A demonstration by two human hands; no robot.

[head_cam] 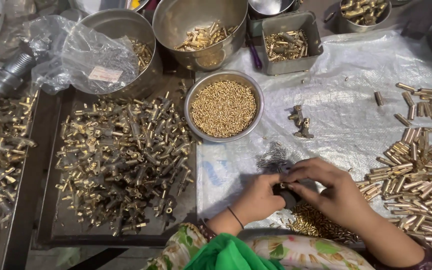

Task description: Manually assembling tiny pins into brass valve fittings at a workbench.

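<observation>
brass fittings (121, 155) glossy yellow metal; small pins in round bowl (224, 107) shiny; bowl dull brushed steel; table sheet (346, 85) crinkled translucent plastic; bag (76, 52) thin clear plastic; sleeve (281, 252) soft printed cloth.

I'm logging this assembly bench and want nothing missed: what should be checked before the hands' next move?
1. Left hand gripping the dark part: ok.
2. Right hand fingers on the same part: ok.
3. Bowl of small brass pins upright and full: ok.
4. Brass tubes piled beside the right hand: ok.
5. Part fully seated inside the grip: cannot tell, fingers hide it.
</observation>
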